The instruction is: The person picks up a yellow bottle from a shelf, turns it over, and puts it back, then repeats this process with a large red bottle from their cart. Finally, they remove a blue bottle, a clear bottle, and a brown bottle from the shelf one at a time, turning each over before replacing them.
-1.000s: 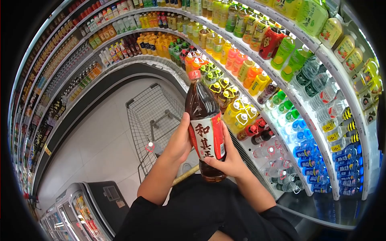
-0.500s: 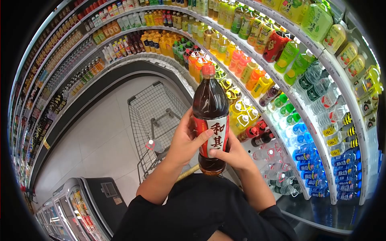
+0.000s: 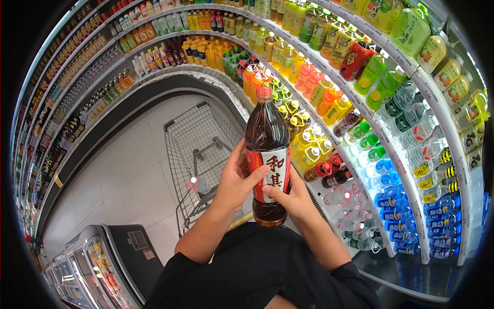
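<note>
While you hold the bottle (image 3: 266, 135) upright just above your black top (image 3: 257, 268), both hands are closed round its lower half. Your left hand (image 3: 232, 184) cups the side, with the thumb laid across the red-and-white label (image 3: 276, 174). Your right hand (image 3: 290, 200) grasps the opposite side, slightly lower, with its fingers near the base.

The bottle is large and full of dark brown liquid up to the neck, so I judge it heavy for one hand, with most of the weight at and above your grip. The plastic wall probably gives a little under a squeeze. The glossy label may be slick, all the more so if the bottle is chilled. The straight labelled waist where your palms sit looks like the surest hold. The narrow neck under the red cap (image 3: 264, 92), well above your fingers, would suit a one-hand carry but not fine control.

Beyond your left hand stands a wire shopping cart (image 3: 203, 135), and a small clear bottle with a red cap (image 3: 197, 184) lies in it. Beyond your right hand, and curving past the cap, run lit shelves (image 3: 396, 154) packed with drinks: water lowest, yellow and orange juices higher. Farther off to the left lie pale floor tiles (image 3: 128, 175) and glass-topped freezer cabinets (image 3: 103, 262).
</note>
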`<state>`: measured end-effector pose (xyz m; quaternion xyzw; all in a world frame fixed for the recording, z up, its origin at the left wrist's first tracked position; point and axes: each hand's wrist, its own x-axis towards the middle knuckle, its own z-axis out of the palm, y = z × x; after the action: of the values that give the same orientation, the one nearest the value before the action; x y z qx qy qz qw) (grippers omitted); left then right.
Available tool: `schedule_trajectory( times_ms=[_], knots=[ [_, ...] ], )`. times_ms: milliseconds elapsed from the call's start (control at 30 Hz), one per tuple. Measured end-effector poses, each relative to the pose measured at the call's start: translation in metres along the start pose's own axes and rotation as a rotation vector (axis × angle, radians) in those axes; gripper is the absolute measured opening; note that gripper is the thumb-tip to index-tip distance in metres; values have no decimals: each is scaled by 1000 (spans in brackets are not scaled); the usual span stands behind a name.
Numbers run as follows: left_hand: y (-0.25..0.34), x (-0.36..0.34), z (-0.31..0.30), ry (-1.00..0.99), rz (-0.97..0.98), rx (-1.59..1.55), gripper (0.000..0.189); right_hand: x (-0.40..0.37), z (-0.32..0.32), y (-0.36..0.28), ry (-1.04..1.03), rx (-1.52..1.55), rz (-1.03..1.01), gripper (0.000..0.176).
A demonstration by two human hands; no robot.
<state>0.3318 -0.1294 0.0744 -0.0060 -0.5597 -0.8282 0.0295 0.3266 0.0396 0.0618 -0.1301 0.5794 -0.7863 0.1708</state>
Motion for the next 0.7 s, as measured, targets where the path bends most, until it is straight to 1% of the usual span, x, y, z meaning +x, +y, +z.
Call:
schedule_trajectory(
  times_ms=[67,167,200,233,267,300,333,367,400,433,467,533,600,667,700],
  knots=[
    [-1,-1,-1,7,-33,-61,82,0,0,4,10,-41,-40,83],
    [4,-2,0,-23,-72,-53,82,1,3,8,28,-92,-98,85],
    [3,-3,0,-25,-73,-54,82,0,4,9,34,-102,-117,86],
    [1,-4,-1,-67,-21,-7,84,0,5,9,36,-104,-117,86],
    [-1,-4,0,-109,31,40,87,0,7,8,68,-227,-160,89],
    [-2,-5,0,-110,30,39,87,-1,7,8,98,-349,-203,91],
    [-4,-4,1,-82,17,53,85,-1,6,9,120,-495,-240,100],
    [-5,-4,2,-54,5,68,84,-3,9,3,122,-495,-241,100],
    [-7,-4,3,-32,11,24,75,-6,14,-6,136,-595,-211,102],
    [-9,-4,2,-34,10,25,75,-7,18,-11,151,-694,-180,105],
    [-13,-5,0,-9,-6,-15,73,-8,18,-9,157,-727,-163,111],
    [-14,-6,-1,15,-5,-73,67,-9,17,-6,152,-724,-162,113],
    [-7,-8,-1,5,-25,-91,66,-10,16,-3,138,-720,-160,115],
    [-4,-8,-4,1,-38,-107,65,-12,11,-1,51,-587,-132,120],
    [-3,-9,-6,-3,-62,-146,65,-11,7,3,46,-586,-135,120]
  ],
)
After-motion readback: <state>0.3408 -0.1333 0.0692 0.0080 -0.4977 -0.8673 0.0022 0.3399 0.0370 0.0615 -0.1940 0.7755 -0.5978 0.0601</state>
